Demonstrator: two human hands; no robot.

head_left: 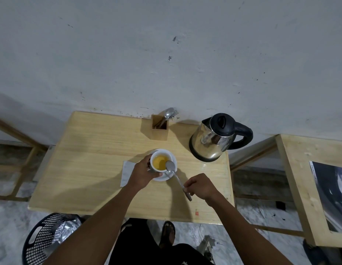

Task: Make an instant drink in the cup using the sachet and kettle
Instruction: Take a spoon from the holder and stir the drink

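Observation:
A white cup point(154, 167) holding yellow-orange liquid point(159, 162) stands on a white saucer point(164, 177) in the middle of the wooden table point(93, 153). My left hand point(142, 173) wraps around the cup's left side. My right hand point(201, 186) pinches the handle of a metal spoon point(171, 166), whose bowl hovers over the cup's right rim, out of the liquid. A steel kettle point(214, 140) with a black lid and handle sits at the table's back right. A flat silvery sachet point(127, 172) lies left of the saucer, partly under my left hand.
A wooden cutlery holder point(159, 130) with a spoon and fork stands at the back edge by the wall. A black mesh bin point(46, 240) with foil waste sits on the floor at lower left. Another wooden table point(307, 180) stands to the right.

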